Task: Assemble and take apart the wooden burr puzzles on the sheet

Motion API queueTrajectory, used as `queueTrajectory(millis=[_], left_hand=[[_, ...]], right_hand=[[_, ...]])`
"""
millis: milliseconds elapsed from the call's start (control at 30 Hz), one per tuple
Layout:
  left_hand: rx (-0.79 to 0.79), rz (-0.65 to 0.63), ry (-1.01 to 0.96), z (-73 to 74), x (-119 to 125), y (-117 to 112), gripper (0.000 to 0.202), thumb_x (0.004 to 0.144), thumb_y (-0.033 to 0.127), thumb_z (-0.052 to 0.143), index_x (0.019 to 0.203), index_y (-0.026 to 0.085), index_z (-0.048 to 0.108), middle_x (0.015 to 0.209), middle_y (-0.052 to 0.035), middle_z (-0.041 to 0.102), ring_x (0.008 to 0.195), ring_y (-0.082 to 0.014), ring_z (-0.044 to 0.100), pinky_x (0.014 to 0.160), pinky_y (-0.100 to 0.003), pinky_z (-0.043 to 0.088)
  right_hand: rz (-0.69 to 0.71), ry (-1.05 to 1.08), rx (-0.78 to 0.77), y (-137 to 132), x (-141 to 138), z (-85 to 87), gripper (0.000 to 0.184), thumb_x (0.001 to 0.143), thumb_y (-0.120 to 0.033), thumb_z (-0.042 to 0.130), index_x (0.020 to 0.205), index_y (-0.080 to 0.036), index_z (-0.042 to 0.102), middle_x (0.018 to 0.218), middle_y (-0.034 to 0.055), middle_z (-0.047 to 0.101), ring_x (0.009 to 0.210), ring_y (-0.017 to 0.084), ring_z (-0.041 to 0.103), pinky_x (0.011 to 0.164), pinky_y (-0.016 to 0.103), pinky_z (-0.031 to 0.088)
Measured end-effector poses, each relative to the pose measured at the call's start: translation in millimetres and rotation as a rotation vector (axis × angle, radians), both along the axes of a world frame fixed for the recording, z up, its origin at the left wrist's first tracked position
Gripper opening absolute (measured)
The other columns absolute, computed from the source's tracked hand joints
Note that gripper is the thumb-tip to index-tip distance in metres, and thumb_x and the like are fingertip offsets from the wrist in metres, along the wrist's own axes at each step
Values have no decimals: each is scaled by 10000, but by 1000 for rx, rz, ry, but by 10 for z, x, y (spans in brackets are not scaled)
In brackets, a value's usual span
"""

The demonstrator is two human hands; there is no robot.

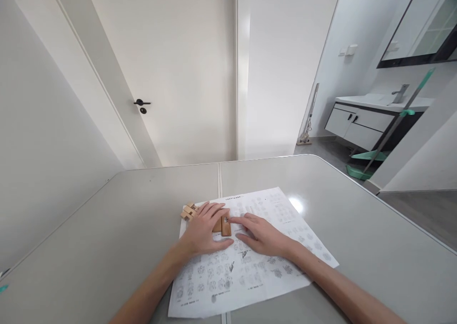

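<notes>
A printed instruction sheet (274, 214) with many small diagrams lies on the grey table (107, 233). My left hand (203, 228) rests flat on the sheet, fingers spread over loose brown wooden pieces (225, 226). Just beyond its fingertips, at the sheet's far left corner, sits a small interlocked wooden puzzle (188, 211). My right hand (260, 236) lies flat on the paper with fingers stretched out, the fingertips touching the wooden pieces from the right.
A seam (219, 181) runs down the table's middle. Beyond the far edge stands a white door with a black handle (142, 103). To the right, a bathroom vanity (360, 121), a green mop (389, 133) and a broom leaning on the wall (310, 119).
</notes>
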State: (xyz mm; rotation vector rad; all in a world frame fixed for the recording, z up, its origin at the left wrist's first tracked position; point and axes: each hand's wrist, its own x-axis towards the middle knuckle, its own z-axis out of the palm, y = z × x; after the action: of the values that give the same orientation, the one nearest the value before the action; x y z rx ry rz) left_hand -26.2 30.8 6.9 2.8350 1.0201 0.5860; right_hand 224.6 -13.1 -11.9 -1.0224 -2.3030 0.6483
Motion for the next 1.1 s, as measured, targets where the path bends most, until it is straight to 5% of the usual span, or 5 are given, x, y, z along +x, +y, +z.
queueTrajectory(millis=[333,700,867,1100], left_hand=[[24,71,-34,23,-4,16,500,854,427,686,1326,291,596,1275,-76,668,1201,-310,590,1103,-517,432],[92,107,-11,23,-48,52,341,815,320,661,1154,303,682,1232,-64,669,1154,-301,622,1156,-564,373],[91,122,-10,-11,-64,69,352,849,435,673,1174,300,663,1251,-53,688,1158,-297,650,1196,-605,300],[118,129,-27,25,-35,54,500,784,268,643,1282,281,601,1307,-72,669,1228,-317,612,1188,-591,340]], right_hand=[[-39,102,-70,4,10,-68,520,996,-284,509,1500,-299,384,1321,89,646,860,207,591,795,397,545],[-38,81,-69,1,20,-58,508,990,-265,507,1484,-307,397,1331,73,642,867,209,611,803,406,552],[-37,90,-61,6,19,-80,515,992,-267,511,1489,-313,386,1328,65,642,873,205,615,803,398,557],[-39,86,-53,12,17,-73,485,994,-271,505,1469,-299,409,1323,71,643,868,203,615,799,392,554]])
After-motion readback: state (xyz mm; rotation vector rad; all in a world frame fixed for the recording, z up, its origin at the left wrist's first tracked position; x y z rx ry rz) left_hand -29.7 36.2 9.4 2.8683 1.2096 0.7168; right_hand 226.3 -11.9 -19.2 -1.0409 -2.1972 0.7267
